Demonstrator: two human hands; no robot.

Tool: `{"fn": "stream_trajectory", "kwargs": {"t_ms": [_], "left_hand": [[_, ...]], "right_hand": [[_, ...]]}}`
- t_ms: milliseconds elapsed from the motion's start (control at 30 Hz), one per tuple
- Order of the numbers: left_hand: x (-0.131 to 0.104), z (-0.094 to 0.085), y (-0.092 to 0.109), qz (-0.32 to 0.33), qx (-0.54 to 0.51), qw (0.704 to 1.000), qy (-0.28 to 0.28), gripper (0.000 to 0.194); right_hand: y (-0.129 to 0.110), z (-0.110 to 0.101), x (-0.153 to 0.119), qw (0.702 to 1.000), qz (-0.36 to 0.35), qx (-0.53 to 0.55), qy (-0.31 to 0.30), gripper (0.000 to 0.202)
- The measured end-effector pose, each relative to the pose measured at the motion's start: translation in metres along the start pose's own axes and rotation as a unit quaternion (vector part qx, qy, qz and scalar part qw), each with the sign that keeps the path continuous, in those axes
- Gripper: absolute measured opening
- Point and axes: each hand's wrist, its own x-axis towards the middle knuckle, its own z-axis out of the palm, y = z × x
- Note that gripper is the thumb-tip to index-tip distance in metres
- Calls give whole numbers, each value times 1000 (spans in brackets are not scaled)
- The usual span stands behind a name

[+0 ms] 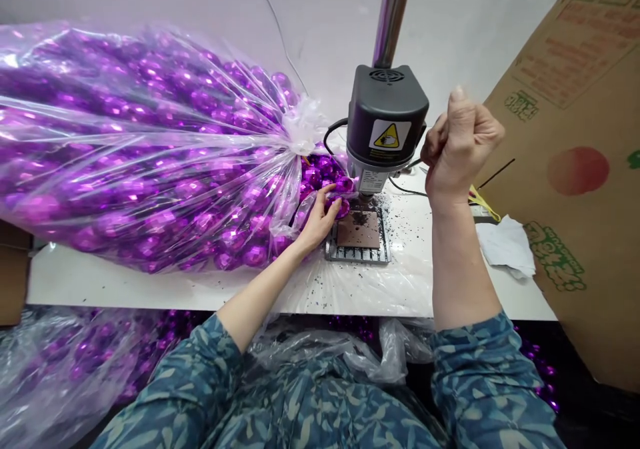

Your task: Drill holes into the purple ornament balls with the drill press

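My left hand is closed, thumb and index finger around a shiny purple faceted ball at the left edge of the bench drill's base. The black bench drill has a yellow hand-warning sticker on its front. Beneath its head, a brown square plate lies on the slotted metal base, strewn with dark chips. My right hand is raised in a fist beside the drill's right side. Whatever it may grip is hidden by the fingers.
A big clear bag of purple balls lies on the white table at left, its gathered neck towards the drill. At right stand a cardboard box, a crumpled white cloth and a yellow-handled tool. A metal column rises behind.
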Motion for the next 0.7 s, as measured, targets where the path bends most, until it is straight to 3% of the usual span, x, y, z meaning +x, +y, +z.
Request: {"fn": "stream_trajectory", "kwargs": {"t_ms": [167, 267, 400, 500, 700], "left_hand": [[7, 13, -3, -38, -24, 996, -77, 32], [18, 12, -11, -72, -25, 996, -52, 41], [29, -6, -22, -43, 35, 998, 5, 41], [35, -21, -29, -24, 62, 998, 10, 39], [62, -31, -39, -7, 55, 998, 38, 34]], "right_hand": [[-2, -1, -1, 1000, 10, -8, 5, 66], [-3, -1, -1, 1000, 7, 1, 0, 65], [-5, -2, -1, 1000, 2, -2, -6, 65], [-6, -2, -2, 1000, -9, -10, -7, 64], [-2, -6, 0, 999, -5, -33, -33, 63]]}}
